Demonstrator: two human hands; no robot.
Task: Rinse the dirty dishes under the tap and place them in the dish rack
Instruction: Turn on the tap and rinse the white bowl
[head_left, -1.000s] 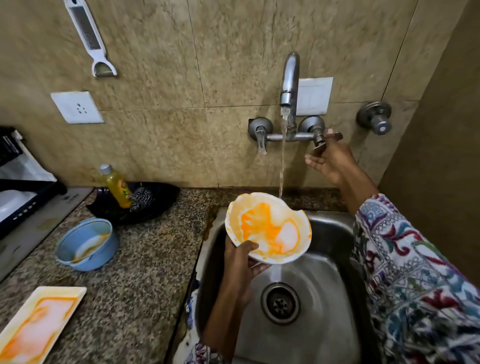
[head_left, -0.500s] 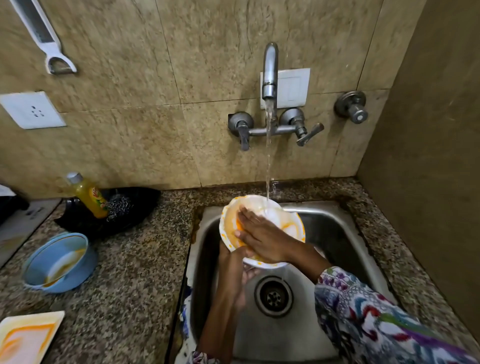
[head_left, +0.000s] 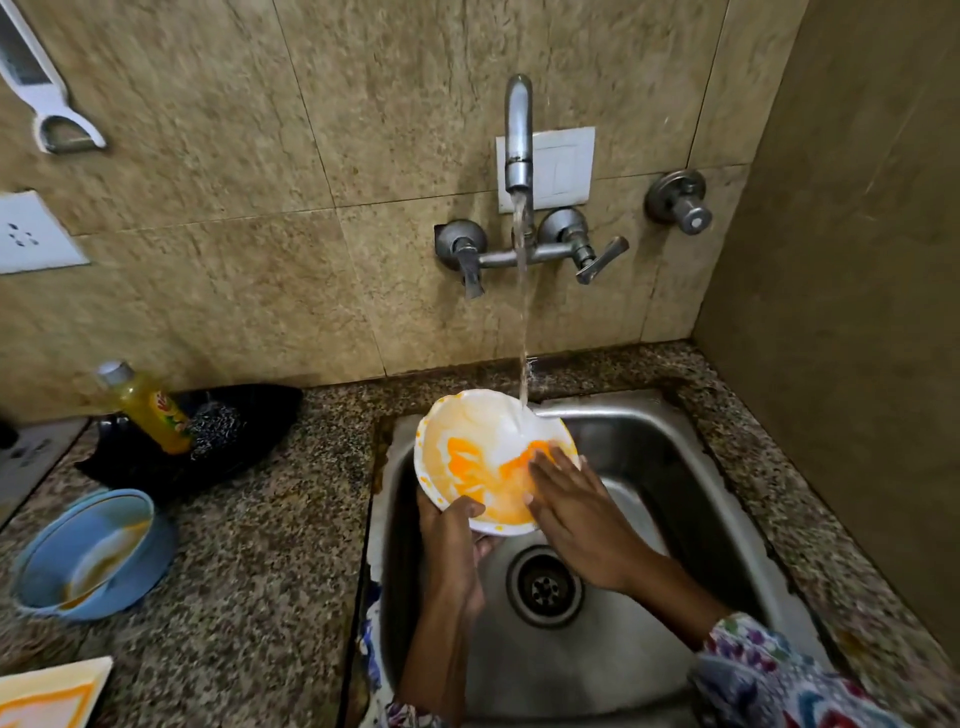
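- At the near left edge, a white rectangular plate (head_left: 49, 693) smeared orange lies on the granite counter (head_left: 270, 561).
- Farther back, a blue bowl (head_left: 91, 553) sits tilted, and a black tray (head_left: 244, 431) holds a yellow soap bottle (head_left: 150, 402) and a steel scrubber (head_left: 215, 428).
- The left hand (head_left: 452, 540) clamps the near rim of a white bowl (head_left: 483, 467), thumb inside, over the steel sink (head_left: 675, 493).
- Water from the tap (head_left: 519, 135) strikes the bowl's far inner wall.
- The right hand (head_left: 576, 504) lies flat inside the bowl, fingers straight and together, on orange residue.
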